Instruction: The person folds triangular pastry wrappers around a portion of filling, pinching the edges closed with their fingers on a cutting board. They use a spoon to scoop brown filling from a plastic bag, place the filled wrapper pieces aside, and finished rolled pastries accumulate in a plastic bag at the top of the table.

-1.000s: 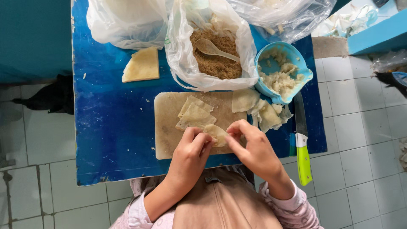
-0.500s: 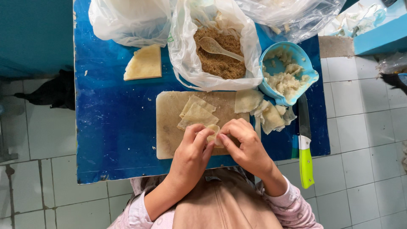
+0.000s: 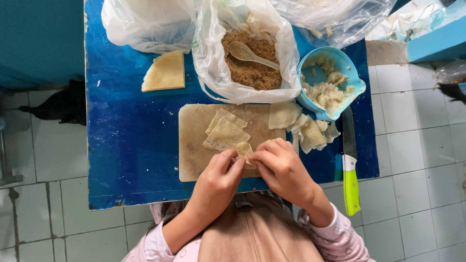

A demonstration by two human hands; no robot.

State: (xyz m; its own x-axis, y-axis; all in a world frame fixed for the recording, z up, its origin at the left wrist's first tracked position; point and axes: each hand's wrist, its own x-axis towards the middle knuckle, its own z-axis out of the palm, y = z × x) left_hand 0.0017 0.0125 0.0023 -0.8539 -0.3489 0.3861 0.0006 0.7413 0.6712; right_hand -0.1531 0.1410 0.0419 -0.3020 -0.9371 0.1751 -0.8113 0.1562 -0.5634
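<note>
Head view, left hand (image 3: 216,182) and right hand (image 3: 284,170) fingertips together, pinching small wrapper (image 3: 244,150) over board (image 3: 194,145)

Open room is found along the left side of the blue table (image 3: 126,145), between its left edge and the cutting board (image 3: 194,145). The far edge is blocked by plastic bags (image 3: 145,22). The right edge is crowded by a blue bowl (image 3: 352,68), loose wrappers (image 3: 310,133) and a green-handled knife (image 3: 350,170).
</note>
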